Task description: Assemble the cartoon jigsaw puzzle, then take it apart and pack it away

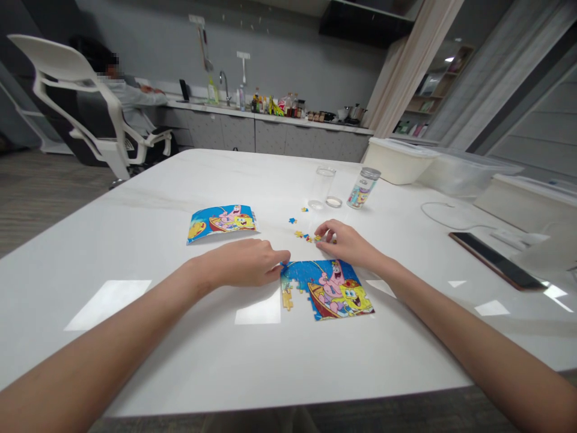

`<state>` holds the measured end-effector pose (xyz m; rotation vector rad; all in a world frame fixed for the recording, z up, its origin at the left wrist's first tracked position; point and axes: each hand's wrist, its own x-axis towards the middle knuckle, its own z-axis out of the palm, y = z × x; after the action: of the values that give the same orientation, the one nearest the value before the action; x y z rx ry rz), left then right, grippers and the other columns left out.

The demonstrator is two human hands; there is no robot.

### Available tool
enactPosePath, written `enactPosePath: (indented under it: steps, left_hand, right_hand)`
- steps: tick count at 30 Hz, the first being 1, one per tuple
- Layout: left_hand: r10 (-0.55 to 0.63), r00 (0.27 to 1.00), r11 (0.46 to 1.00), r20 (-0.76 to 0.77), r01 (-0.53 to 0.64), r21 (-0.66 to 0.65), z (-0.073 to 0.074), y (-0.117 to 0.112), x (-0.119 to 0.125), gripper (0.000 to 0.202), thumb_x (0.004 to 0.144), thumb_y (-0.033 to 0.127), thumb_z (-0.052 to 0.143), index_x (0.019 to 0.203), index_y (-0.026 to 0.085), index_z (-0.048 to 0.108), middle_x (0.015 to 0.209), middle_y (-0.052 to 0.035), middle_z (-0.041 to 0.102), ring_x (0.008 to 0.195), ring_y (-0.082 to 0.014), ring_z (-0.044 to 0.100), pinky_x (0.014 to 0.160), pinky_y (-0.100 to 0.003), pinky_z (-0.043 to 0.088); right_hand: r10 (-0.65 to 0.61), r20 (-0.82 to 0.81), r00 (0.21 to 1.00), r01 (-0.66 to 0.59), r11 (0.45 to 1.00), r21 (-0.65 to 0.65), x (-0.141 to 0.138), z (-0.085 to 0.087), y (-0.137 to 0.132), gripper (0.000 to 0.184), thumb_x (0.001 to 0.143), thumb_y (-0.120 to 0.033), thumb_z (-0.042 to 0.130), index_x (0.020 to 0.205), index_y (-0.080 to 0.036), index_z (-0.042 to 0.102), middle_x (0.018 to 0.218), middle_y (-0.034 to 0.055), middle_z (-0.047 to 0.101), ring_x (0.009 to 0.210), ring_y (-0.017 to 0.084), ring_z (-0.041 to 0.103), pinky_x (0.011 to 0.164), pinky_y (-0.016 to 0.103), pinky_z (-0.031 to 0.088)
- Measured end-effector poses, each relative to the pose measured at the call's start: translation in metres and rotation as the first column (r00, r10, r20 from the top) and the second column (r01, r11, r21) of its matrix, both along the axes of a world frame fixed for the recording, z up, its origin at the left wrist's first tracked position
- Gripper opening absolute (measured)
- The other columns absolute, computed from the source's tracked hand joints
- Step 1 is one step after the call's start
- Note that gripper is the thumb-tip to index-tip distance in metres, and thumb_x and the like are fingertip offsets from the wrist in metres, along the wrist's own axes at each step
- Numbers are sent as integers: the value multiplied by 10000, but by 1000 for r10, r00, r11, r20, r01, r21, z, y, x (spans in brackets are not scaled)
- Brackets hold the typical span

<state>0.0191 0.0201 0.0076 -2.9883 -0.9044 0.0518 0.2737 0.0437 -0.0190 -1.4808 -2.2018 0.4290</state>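
The left hand [252, 262] is touching the puzzle's [338, 291] far-left corner; the right hand [343, 242] is fingering pieces [307, 238] beyond it; I cannot tell either grip.

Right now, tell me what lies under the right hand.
Loose puzzle pieces show at the edge of the right hand, on the white table. Whatever the hand itself covers cannot be seen, including whether more pieces lie there.
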Motion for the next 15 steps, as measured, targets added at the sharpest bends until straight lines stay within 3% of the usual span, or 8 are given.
enactPosePath:
  steps: [5,9,11,15]
  left_hand:
    - [3,998,995,70,4,-102,7,-1,-3,267,870,259,516,1073,243,689,607,-19,603,540,-140,516,520,-247,327]
    - [-48,986,977,158,80,-197,12,-2,-5,216,831,241,578,974,267,738,533,27,565,492,-106,469,537,-232,341]
    - [-59,981,968,187,102,-228,13,-3,-5,216,830,244,587,974,269,747,514,39,557,471,-96,444,546,-229,350]
    - [-59,979,959,193,110,-263,13,-3,-5,236,824,233,593,986,288,755,500,41,553,457,-93,419,539,-223,350]
  right_hand:
    - [34,-228,973,-71,985,-157,-9,12,-10,79,760,-243,639,799,-174,636,777,22,662,708,134,595,670,275,466]
    - [80,-398,914,-253,880,-402,-23,19,-30,111,755,-275,662,789,-171,643,778,30,677,711,127,617,643,261,479]
    - [119,-408,905,-304,852,-427,-29,21,-39,89,754,-255,664,785,-173,650,780,26,683,702,122,617,633,256,480]
    - [166,-354,920,-303,875,-377,-35,21,-46,47,746,-222,671,763,-179,674,768,22,692,666,113,596,608,249,470]
